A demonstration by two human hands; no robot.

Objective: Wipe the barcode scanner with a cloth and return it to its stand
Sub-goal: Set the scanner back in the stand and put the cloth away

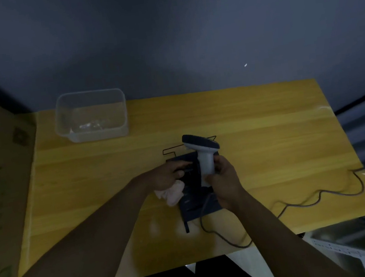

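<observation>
Grey and white, the scanner point(202, 153) stands upright over the dark stand point(194, 198) at mid-table point(269, 125), its handle clamped in the right hand point(224, 179), while the left hand point(166, 176) clutches a bunched pale cloth point(171, 192) just beside the stand, a cable point(304, 202) trailing right and a clear tub point(90, 115) at the far left corner.

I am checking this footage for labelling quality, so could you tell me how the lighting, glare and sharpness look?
Head view: dim overall, with a dark wall; soft glare patches on the yellow table near its front edge; wide-angle bending curves the table edges; the barcode scanner, cloth and both hands, left hand and right hand, are slightly soft; the clear container is hazy.
</observation>
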